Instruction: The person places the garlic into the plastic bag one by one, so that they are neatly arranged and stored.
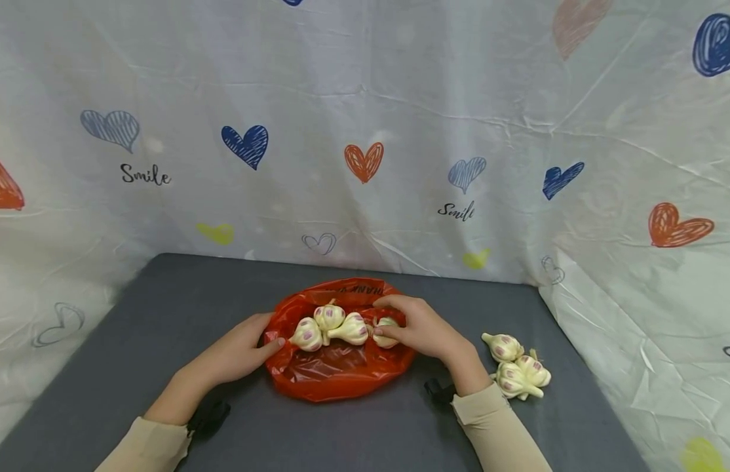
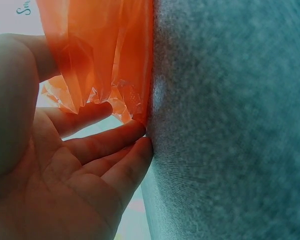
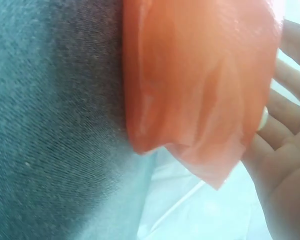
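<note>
An orange-red plastic bag (image 1: 329, 390) lies with its mouth spread wide on the dark table. Inside it, three whitish garlic bulbs (image 1: 329, 317) with purple marks sit close together. My left hand (image 1: 242, 351) holds the bag's left rim, thumb over the edge and fingers outside; the left wrist view shows the crinkled plastic (image 2: 97, 55) between them. Over the bag's right side, my right hand (image 1: 426, 331) grips another garlic bulb (image 1: 386, 332) between thumb and fingers. In the right wrist view the bag's wall (image 3: 200, 85) hides most of that bulb.
Several more garlic bulbs (image 1: 521, 375) lie in a cluster on the right of the grey table (image 1: 182, 308), beside my right forearm. A white cloth (image 1: 318, 105) printed with hearts hangs behind and along both sides.
</note>
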Available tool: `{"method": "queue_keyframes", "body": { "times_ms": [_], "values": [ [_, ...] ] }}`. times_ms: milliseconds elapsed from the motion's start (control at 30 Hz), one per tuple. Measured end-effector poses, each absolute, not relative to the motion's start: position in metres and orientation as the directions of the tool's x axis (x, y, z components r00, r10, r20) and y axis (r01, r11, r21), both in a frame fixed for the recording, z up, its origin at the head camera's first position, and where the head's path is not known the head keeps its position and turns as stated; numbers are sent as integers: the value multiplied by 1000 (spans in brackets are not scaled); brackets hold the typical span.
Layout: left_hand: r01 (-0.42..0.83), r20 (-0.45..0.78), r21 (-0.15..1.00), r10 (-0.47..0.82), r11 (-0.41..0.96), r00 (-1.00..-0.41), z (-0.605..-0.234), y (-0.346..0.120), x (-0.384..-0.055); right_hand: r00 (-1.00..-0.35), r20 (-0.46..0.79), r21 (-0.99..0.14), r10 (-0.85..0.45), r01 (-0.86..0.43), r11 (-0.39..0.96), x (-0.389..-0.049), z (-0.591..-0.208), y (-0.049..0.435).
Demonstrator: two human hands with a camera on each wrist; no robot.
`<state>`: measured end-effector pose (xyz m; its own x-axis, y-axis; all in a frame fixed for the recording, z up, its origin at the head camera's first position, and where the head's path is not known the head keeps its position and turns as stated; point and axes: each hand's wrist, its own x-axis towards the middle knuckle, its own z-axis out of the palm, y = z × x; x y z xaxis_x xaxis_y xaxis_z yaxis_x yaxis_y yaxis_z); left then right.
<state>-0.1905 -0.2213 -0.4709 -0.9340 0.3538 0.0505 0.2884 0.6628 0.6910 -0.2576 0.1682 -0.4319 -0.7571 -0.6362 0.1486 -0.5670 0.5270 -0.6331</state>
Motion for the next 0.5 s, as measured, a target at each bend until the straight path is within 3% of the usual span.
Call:
{"method": "queue_keyframes", "body": {
  "times_ms": [500],
  "values": [
    [298,61,692,358,658,-932,-473,-221,-191,-772,169,-633,-613,-562,533,-257,-427,174]
  ]
}}
